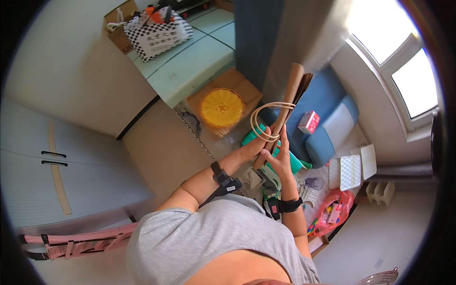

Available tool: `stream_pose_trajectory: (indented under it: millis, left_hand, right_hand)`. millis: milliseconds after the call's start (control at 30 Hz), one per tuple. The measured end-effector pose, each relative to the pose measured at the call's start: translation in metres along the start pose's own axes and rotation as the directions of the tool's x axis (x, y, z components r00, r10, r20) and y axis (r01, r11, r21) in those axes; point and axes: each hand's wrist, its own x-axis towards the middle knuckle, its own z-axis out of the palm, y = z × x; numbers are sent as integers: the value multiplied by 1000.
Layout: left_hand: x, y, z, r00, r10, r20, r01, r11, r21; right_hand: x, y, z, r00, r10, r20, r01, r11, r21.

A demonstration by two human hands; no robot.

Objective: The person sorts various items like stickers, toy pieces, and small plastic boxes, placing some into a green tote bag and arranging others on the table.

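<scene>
A long roll of brown kraft paper or thin card (293, 80) slants up and away in front of my chest. Darker folded brown sheets (304, 85) lie along its right side. My left hand (259, 143) grips its lower part from the left, its fingers partly hidden behind the roll. From the right, my right hand (280, 156) holds the same part, thumb at the front and fingers stretched along the side. Loops of thin beige cord or cane (253, 119) hang around the roll and reach out over my left hand.
A yellow woven round item (222, 107) rests on a cardboard box (248, 84). A blue sofa (322, 83) carries a red-and-white box (309, 122). A glass (314, 183) and a red plastic bag (335, 210) are at right, a pink folding ladder (92, 240) at lower left.
</scene>
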Motion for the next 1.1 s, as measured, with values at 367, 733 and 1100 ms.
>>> stream_pose_trajectory:
  millis: [367, 733, 1100]
  left_hand:
    - [-27, 104, -175, 790, 440, -427, -32, 724, 689]
    - [-67, 171, -290, 730, 91, -678, 111, 962, 249]
    - [-39, 230, -410, 424, 512, -747, 705, 331, 627]
  right_hand:
    - [133, -27, 143, 951, 291, 107, -296, 753, 588]
    - [190, 9, 234, 760, 512, 400, -630, 428, 648]
    - [102, 97, 173, 527, 849, 34, -683, 399, 612]
